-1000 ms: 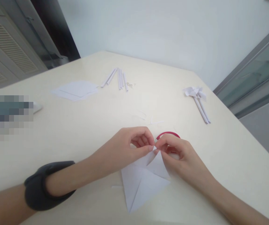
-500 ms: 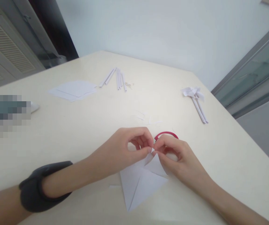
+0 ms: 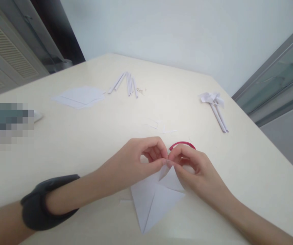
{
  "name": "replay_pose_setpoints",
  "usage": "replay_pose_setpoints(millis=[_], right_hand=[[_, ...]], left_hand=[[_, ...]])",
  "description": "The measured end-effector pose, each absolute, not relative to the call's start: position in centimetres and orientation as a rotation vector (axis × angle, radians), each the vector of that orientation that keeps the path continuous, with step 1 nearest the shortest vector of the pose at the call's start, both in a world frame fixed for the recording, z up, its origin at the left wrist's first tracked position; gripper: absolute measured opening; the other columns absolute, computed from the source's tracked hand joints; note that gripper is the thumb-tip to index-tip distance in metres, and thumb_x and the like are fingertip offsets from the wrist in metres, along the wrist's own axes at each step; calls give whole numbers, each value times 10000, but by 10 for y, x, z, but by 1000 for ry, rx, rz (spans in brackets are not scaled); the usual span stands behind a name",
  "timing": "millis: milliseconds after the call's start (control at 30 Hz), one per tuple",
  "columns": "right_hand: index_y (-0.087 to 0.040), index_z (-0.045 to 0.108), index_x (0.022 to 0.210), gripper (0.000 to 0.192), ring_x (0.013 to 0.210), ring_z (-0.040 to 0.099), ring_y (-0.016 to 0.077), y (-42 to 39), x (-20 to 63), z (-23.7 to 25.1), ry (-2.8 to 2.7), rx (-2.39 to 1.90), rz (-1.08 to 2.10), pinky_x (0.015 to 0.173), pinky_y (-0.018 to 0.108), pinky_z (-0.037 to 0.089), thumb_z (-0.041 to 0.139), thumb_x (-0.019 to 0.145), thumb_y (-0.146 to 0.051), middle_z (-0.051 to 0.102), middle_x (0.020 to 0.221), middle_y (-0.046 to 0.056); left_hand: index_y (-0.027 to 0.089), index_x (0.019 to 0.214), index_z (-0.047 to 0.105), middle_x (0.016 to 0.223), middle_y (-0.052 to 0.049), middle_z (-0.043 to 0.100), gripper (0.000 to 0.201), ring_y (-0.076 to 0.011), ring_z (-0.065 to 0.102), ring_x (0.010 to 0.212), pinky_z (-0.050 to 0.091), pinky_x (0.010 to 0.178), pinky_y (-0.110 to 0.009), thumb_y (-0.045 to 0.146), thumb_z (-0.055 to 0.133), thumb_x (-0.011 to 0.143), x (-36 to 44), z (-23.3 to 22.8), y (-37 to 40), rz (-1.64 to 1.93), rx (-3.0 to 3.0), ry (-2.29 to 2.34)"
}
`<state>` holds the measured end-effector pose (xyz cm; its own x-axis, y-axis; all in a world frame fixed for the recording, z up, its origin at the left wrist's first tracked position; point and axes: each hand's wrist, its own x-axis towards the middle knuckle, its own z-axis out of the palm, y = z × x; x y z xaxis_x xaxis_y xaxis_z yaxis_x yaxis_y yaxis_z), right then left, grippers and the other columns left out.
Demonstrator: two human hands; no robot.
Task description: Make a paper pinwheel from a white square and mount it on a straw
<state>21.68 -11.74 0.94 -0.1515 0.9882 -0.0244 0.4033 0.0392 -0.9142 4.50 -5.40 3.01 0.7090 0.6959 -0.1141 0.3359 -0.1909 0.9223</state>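
Observation:
A white sheet of paper [image 3: 159, 200] with slits toward its middle lies under my hands near the table's front. My left hand [image 3: 150, 156] pinches a raised tip of it between thumb and forefinger. Close against it, my right hand [image 3: 188, 163] is closed in a pinch at the same tip, and the fingertips of both hands nearly meet. Just behind my right hand shows the red handle of what look like scissors [image 3: 183, 144]; the remainder is hidden. A black band [image 3: 51, 202] is round my left wrist.
Several white paper sheets [image 3: 79, 97] lie at the back left, near rolled paper sticks [image 3: 130, 83] and tiny bits [image 3: 141, 91]. Two paper pinwheels on sticks [image 3: 214, 100] lie at the right. Thin paper strips [image 3: 169, 131] are scattered beyond my hands. A blurred-out object [image 3: 6, 122] sits far left.
The raised tip of paper is now more covered by my fingertips, and both hands keep their pinch. The view has shifted slightly.

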Motion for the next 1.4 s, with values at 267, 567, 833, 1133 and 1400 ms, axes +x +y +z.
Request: replay_pose_setpoints(millis=[267,567,833,1133,1400], right_hand=[[-199,528,721,123,636,508,118,-116,216,10,-1619,-1462,1091,552,244,387,536,843,-182,544,709,-12],[-193,553,766,185,609,457,99,-117,218,12,-1528,-1407,1250,526,230,339,472,910,-274,507,696,-18],[-190,560,761,182,584,438,90,-113,219,15,-1365,-1334,1480,507,217,331,549,872,-333,504,688,-20],[-181,569,745,167,581,434,78,-110,222,13,-1312,-1301,1532,513,211,312,642,808,-317,490,680,-35],[-174,575,735,158,563,398,75,-111,222,11,-1320,-1301,1512,502,218,283,649,802,-297,460,663,-42]], left_hand=[[174,766,571,750,13,616,46,-135,587,718,488,693,-271,200,557,802,44,27,-53,407,1820,822],[172,759,567,762,11,620,54,-135,600,746,494,716,-263,166,538,805,44,27,-55,432,1808,810],[174,746,583,743,20,640,78,-127,603,722,489,689,-246,129,533,786,44,31,-56,460,1869,815],[182,726,594,707,47,631,91,-101,589,698,467,672,-205,120,546,774,44,31,-58,471,1959,833],[184,724,589,705,58,625,82,-83,578,699,452,665,-182,141,554,784,43,30,-58,472,2005,859]])
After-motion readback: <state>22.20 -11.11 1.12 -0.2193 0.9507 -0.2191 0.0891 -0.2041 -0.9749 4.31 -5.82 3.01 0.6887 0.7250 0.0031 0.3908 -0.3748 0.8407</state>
